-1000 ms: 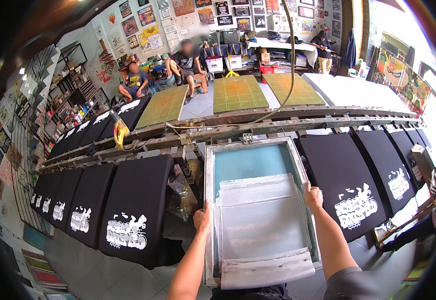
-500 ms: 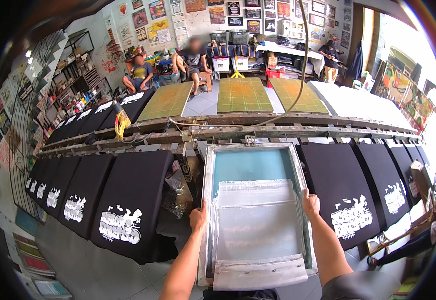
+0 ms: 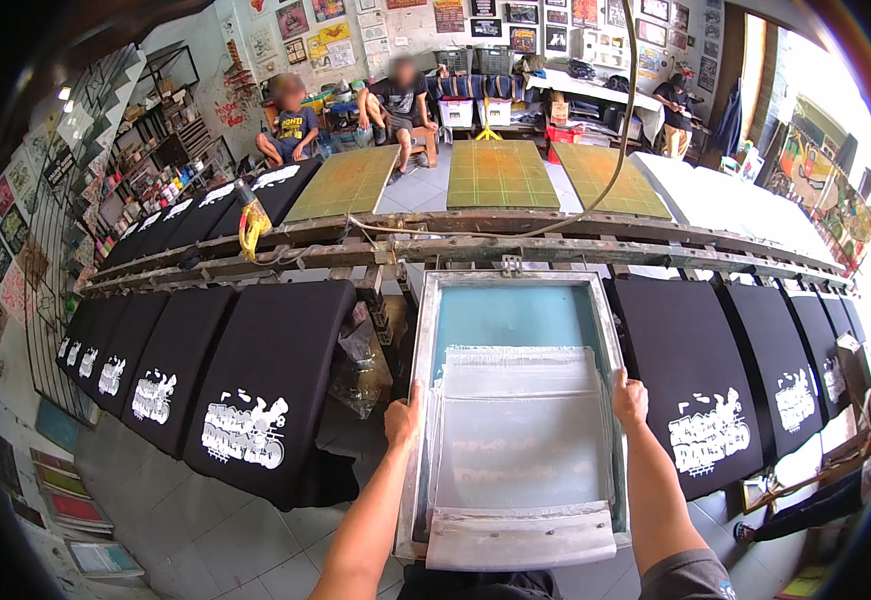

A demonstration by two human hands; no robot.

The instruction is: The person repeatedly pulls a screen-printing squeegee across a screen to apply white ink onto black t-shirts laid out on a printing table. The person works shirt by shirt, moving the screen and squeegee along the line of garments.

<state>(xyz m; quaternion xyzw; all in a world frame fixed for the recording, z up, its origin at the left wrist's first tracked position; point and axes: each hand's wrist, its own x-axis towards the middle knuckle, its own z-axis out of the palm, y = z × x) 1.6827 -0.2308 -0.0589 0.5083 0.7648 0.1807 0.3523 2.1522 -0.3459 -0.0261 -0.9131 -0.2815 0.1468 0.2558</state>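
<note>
My left hand [image 3: 402,420] grips the left side of a screen-printing frame [image 3: 422,310], and my right hand [image 3: 631,398] grips its right side. The mesh [image 3: 511,315] is teal in the upper part and coated with whitish ink lower down. A wide, pale squeegee [image 3: 521,532] lies across the frame's near end. Black shirts with white prints flank the frame on boards, one to the left [image 3: 276,350] and one to the right [image 3: 671,350], in rows with several others.
A rail [image 3: 636,257] runs behind the frame, with a yellow tool [image 3: 254,225] and a hanging hose [image 3: 619,160]. Olive boards [image 3: 501,175] and white boards [image 3: 726,200] line the far side. Seated people [image 3: 406,110], a standing person [image 3: 674,120] and another person's leg [image 3: 796,515] are around.
The frame and my hands sit slightly higher in the view than half a second ago, and the background has shifted a little to the right. Both hands keep their grip on the frame.
</note>
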